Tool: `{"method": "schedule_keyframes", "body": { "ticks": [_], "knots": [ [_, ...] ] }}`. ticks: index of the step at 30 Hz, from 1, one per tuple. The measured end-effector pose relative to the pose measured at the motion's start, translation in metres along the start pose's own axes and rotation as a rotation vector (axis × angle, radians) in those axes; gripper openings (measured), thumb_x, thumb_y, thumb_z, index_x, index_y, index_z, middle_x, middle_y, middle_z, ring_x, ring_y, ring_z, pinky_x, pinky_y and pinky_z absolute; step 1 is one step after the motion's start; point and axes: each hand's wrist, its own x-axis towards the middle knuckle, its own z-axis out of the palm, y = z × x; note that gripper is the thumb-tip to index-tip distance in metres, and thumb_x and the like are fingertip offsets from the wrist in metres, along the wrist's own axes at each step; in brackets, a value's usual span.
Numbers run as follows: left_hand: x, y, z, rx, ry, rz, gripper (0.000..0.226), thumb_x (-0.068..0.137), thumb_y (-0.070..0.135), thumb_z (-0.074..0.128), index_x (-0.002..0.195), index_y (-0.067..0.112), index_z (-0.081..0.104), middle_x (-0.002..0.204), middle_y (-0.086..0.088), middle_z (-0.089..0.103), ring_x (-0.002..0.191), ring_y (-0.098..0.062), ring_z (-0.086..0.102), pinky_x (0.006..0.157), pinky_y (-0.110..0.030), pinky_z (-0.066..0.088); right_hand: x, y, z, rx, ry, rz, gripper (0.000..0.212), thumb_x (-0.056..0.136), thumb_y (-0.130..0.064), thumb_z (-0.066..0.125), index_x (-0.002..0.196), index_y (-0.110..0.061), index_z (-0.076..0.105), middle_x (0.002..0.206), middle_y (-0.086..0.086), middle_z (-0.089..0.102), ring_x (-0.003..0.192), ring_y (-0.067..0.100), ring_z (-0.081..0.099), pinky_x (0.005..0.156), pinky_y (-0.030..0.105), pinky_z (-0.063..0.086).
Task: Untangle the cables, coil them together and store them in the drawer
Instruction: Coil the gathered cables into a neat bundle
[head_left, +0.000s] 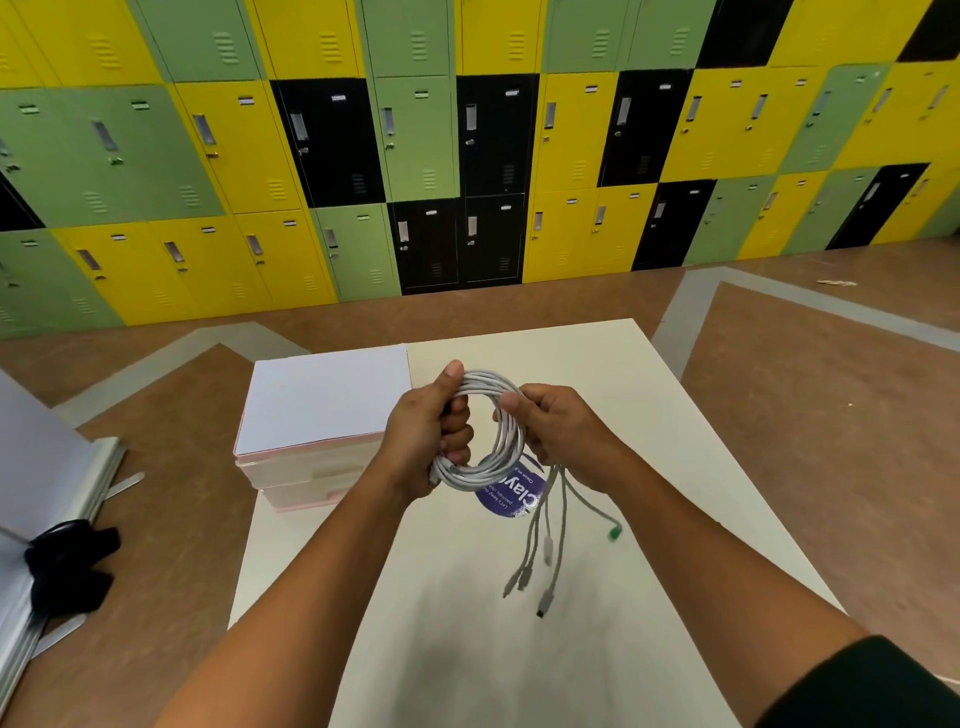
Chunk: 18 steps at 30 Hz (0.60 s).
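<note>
table (597, 374): cream-white top, stands on brown floor (831, 415) with grey stripes | far left corner: pink-and-white drawer box (322, 405), flat white lid side up, resting on the table | mid-table: round purple sticker (511, 499), white lettering, lying flat, partly hidden, apart from the box

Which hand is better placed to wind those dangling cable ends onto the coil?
Right. The loose ends hang just below the right hand, while the left hand is wrapped round the coil and steadies it.
</note>
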Motion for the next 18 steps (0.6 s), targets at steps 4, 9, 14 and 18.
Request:
{"method": "schedule_keyframes", "body": {
  "ticks": [4,9,14,18],
  "knots": [
    [0.002,0.006,-0.006,-0.058,0.023,-0.007,0.046,0.097,0.048,0.052,0.064,0.02,0.038,0.054,0.004,0.019,0.04,-0.009,0.019,0.039,-0.02,0.023,-0.004,0.008,-0.002,0.116,-0.049,0.037,0.041,0.1,-0.034,0.054,0.095,0.006,0.061,0.059,0.001,0.035,0.051,0.013,0.031,0.047,0.024,0.032],
    [0.003,0.01,-0.014,-0.093,0.07,0.011,0.046,0.097,0.048,0.053,0.064,0.02,0.037,0.053,0.005,0.019,0.04,-0.008,0.018,0.039,-0.019,0.021,-0.007,0.033,-0.005,-0.028,-0.025,0.087,0.028,0.104,-0.023,0.049,0.087,-0.006,0.065,0.058,0.004,0.048,0.053,0.018,0.048,0.056,0.03,0.044],
    [0.006,0.01,-0.017,-0.158,0.123,0.027,0.046,0.096,0.049,0.055,0.064,0.02,0.039,0.052,0.006,0.02,0.039,-0.008,0.019,0.039,-0.019,0.022,-0.013,0.063,0.006,-0.244,0.041,0.129,0.037,0.1,-0.04,0.046,0.084,-0.007,0.054,0.06,0.009,0.064,0.056,0.022,0.06,0.068,0.04,0.05],
    [0.007,0.008,-0.023,-0.235,0.151,0.034,0.047,0.096,0.049,0.055,0.062,0.021,0.041,0.05,0.007,0.02,0.038,-0.008,0.019,0.037,-0.018,0.023,-0.021,0.072,0.015,-0.22,0.105,0.148,0.04,0.101,-0.044,0.048,0.073,-0.017,0.052,0.057,-0.003,0.052,0.046,0.012,0.047,0.05,0.028,0.04]
  ]
}}
